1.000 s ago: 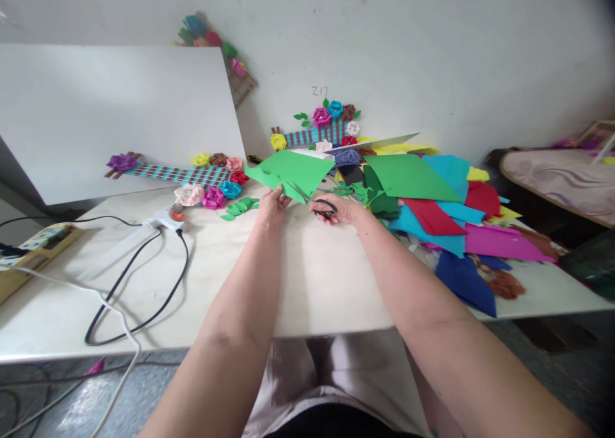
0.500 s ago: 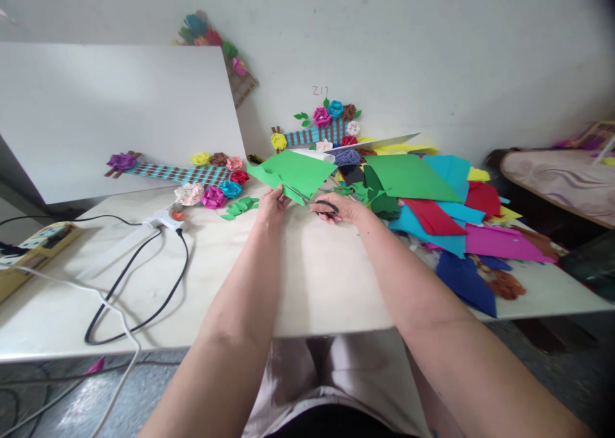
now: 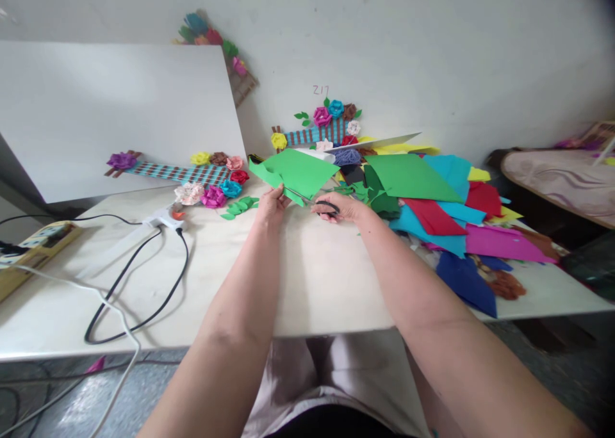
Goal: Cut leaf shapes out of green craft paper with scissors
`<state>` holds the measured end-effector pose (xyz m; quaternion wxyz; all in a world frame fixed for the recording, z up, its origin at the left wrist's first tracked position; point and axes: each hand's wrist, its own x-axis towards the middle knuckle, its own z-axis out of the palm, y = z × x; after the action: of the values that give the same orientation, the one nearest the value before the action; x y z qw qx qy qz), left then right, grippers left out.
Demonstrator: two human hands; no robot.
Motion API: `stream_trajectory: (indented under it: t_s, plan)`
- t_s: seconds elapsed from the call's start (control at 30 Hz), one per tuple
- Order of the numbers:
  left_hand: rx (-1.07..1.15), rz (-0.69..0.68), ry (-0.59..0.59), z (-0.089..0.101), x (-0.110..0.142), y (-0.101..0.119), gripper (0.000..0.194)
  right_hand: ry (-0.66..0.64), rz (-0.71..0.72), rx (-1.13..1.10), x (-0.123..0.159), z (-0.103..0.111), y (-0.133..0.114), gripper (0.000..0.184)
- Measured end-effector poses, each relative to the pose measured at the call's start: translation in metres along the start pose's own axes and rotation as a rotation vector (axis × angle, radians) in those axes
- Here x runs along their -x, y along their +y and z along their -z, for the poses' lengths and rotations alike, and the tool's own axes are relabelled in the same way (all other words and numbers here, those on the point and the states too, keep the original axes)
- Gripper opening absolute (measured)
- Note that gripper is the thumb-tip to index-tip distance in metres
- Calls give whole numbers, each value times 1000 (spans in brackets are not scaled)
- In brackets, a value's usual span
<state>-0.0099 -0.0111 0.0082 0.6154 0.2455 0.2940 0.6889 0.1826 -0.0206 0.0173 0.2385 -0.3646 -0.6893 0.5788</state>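
One green sheet (image 3: pixel 307 170) | ahead of left grip (image 3: pixel 272 205) pinching its edge | right grip (image 3: pixel 342 207) clasping scissors (image 3: pixel 328 203)

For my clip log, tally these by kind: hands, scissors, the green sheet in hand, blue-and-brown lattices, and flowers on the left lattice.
Hands, left hand and right hand: 2
Scissors: 1
Green sheet in hand: 1
Blue-and-brown lattices: 2
Flowers on the left lattice: 8
Total: 14
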Motion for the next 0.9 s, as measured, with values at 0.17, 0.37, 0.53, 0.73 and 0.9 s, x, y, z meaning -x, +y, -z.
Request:
stream_trajectory:
  t_s: [0.17,0.37,0.53,0.73,0.9]
  plan:
    - [-19,8,3,1,-1,0,11,-25,-4,-43,-2,3,3,20]
    - [-31,15,-11,2,-2,0,10,-30,-11,-44,-2,3,2,19]
    - [-29,18,-14,3,-3,0,9,-22,-32,-68,-2,3,2,21]
    - [-37,25,-29,4,-4,-1,9,-37,-42,-88,-1,4,2,23]
    - [-51,43,12,1,-2,0,9,-61,-18,-54,-1,6,2,21]
